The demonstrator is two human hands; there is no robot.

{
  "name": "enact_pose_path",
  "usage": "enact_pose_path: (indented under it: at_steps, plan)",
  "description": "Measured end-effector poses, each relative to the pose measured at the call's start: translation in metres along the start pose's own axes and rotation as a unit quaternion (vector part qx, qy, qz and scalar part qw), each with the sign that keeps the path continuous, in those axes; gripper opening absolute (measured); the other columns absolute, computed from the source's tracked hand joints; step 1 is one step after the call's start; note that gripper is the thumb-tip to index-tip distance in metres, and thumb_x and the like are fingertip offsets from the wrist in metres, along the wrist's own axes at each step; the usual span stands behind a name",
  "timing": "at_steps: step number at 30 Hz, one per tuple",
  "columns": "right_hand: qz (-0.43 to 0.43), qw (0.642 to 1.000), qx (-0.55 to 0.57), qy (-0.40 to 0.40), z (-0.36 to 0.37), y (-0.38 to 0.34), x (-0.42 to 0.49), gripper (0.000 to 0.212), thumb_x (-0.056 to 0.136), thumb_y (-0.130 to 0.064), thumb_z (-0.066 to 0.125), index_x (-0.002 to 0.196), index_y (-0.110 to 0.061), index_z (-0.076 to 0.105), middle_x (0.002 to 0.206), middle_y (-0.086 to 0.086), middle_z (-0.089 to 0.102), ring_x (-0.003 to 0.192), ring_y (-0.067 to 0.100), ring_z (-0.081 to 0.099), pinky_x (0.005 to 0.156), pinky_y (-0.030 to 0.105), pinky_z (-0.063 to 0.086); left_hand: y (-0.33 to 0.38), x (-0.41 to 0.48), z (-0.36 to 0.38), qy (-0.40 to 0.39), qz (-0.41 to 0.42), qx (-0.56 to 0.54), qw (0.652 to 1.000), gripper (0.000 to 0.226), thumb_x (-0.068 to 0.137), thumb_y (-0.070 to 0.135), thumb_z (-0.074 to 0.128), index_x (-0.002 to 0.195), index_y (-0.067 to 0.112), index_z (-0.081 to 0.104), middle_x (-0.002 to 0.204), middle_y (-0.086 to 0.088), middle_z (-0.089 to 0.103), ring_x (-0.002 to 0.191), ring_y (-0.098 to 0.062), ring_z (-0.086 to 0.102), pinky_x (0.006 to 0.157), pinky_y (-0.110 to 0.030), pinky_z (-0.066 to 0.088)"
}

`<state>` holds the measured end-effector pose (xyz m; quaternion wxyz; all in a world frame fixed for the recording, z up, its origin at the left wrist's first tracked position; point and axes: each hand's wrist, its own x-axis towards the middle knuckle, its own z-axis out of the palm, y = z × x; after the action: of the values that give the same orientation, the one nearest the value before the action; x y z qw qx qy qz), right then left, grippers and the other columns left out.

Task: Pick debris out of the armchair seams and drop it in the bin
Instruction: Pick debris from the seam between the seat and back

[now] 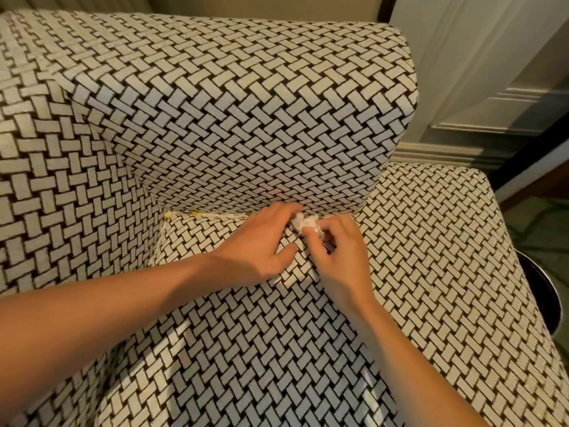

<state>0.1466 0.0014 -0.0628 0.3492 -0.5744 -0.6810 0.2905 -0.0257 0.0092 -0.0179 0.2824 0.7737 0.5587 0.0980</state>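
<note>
An armchair point(246, 103) in black-and-white woven-pattern fabric fills the view. At the back seam of its seat lies a crumpled white wad of paper debris point(304, 223). My right hand point(338, 257) pinches this wad between thumb and fingertips. My left hand point(261, 241) lies flat on the seat cushion beside it, its fingertips reaching into the seam and touching the wad. More small yellowish debris point(184, 214) sits in the same seam further left. The dark round rim of a bin point(545, 291) shows past the right armrest.
The right armrest point(446, 257) stands between the seat and the bin. Behind the chair are a pale panelled wall and skirting board point(462, 149). A patterned green carpet point(548, 223) shows at the far right.
</note>
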Motion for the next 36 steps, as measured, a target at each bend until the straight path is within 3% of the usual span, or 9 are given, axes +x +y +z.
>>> enact_pose_path:
  at_steps: [4, 7, 11, 14, 19, 25, 28, 32, 36]
  plan:
    - [-0.016, 0.996, -0.001, -0.085, -0.007, -0.004, -0.019, 0.034, 0.100, -0.050, 0.047, 0.121, -0.030, 0.066, 0.110, -0.024, 0.054, 0.115, 0.001, 0.044, 0.098, 0.021, 0.035, -0.003, -0.002, 0.003, -0.005, 0.056, 0.085, 0.995, 0.041, 0.100, 0.036, 0.048, 0.141, 0.034, 0.044, 0.137, 0.013, 0.040, 0.124, -0.008, 0.039, 0.112, -0.034, 0.035]
    - [-0.007, 1.000, 0.012, -0.026, -0.010, 0.000, -0.022, 0.035, 0.099, -0.047, 0.044, 0.118, -0.029, 0.068, 0.109, -0.025, 0.055, 0.113, -0.001, 0.046, 0.098, 0.021, 0.039, -0.004, -0.004, 0.001, 0.000, 0.069, 0.108, 0.992, 0.024, 0.104, 0.031, 0.042, 0.123, 0.028, 0.056, 0.115, 0.014, 0.045, 0.105, -0.006, 0.043, 0.100, -0.029, 0.043]
    - [0.007, 0.985, -0.167, 0.044, -0.017, 0.008, -0.013, 0.037, 0.101, -0.033, 0.044, 0.128, -0.017, 0.063, 0.110, -0.009, 0.056, 0.104, 0.006, 0.043, 0.097, 0.036, 0.046, -0.003, -0.004, 0.001, 0.016, 0.057, 0.132, 0.989, 0.027, 0.105, 0.031, 0.037, 0.126, 0.024, 0.053, 0.112, 0.010, 0.047, 0.099, -0.007, 0.046, 0.095, -0.024, 0.045]
    - [0.056, 0.960, -0.269, 0.058, -0.012, 0.006, -0.004, 0.047, 0.102, -0.041, 0.044, 0.135, -0.011, 0.057, 0.101, -0.001, 0.057, 0.097, 0.017, 0.048, 0.092, 0.039, 0.047, -0.003, -0.003, 0.001, 0.014, 0.057, 0.142, 0.988, 0.039, 0.104, 0.032, 0.035, 0.142, 0.026, 0.041, 0.126, 0.010, 0.047, 0.109, -0.005, 0.043, 0.101, -0.024, 0.039]
    - [0.101, 0.932, -0.343, 0.062, -0.001, -0.004, 0.010, 0.049, 0.101, -0.052, 0.037, 0.107, -0.010, 0.061, 0.099, 0.008, 0.060, 0.096, 0.026, 0.050, 0.086, 0.042, 0.040, -0.004, -0.003, 0.004, -0.072, 0.063, 0.166, 0.981, 0.056, 0.103, 0.036, 0.030, 0.157, 0.030, 0.019, 0.158, 0.008, 0.022, 0.141, -0.010, 0.021, 0.121, -0.037, 0.017]
    - [0.106, 0.930, -0.349, 0.048, -0.004, -0.002, 0.017, 0.054, 0.101, -0.056, 0.036, 0.110, -0.012, 0.065, 0.102, 0.007, 0.063, 0.098, 0.026, 0.054, 0.084, 0.043, 0.043, -0.006, -0.001, 0.006, -0.105, 0.053, 0.128, 0.985, 0.056, 0.106, 0.037, 0.028, 0.160, 0.034, 0.010, 0.166, 0.015, 0.005, 0.152, -0.006, -0.001, 0.119, -0.030, -0.009]
    - [0.118, 0.923, -0.363, 0.040, -0.005, -0.004, 0.024, 0.055, 0.098, -0.058, 0.038, 0.104, -0.011, 0.066, 0.098, 0.007, 0.063, 0.094, 0.026, 0.056, 0.082, 0.042, 0.045, -0.006, 0.003, 0.006, -0.104, -0.005, 0.021, 0.994, 0.051, 0.108, 0.035, 0.032, 0.157, 0.041, 0.021, 0.163, 0.021, 0.014, 0.152, -0.008, 0.002, 0.120, -0.032, -0.008]
    - [0.142, 0.943, -0.287, 0.089, -0.003, 0.003, 0.031, 0.037, 0.098, -0.047, 0.053, 0.102, -0.016, 0.073, 0.083, -0.002, 0.067, 0.077, 0.019, 0.060, 0.075, 0.039, 0.052, -0.005, 0.005, 0.002, -0.090, -0.046, -0.040, 0.994, 0.044, 0.107, 0.033, 0.036, 0.149, 0.045, 0.035, 0.159, 0.022, 0.026, 0.151, -0.016, 0.017, 0.125, -0.045, 0.013]
    - [0.132, 0.953, -0.239, 0.133, -0.002, 0.007, 0.030, 0.020, 0.096, -0.034, 0.059, 0.095, -0.024, 0.075, 0.080, -0.009, 0.068, 0.069, 0.013, 0.057, 0.069, 0.040, 0.053, -0.002, 0.004, 0.001, -0.097, -0.030, -0.011, 0.995, 0.046, 0.107, 0.031, 0.035, 0.151, 0.043, 0.033, 0.162, 0.019, 0.022, 0.152, -0.013, 0.010, 0.125, -0.037, 0.000]
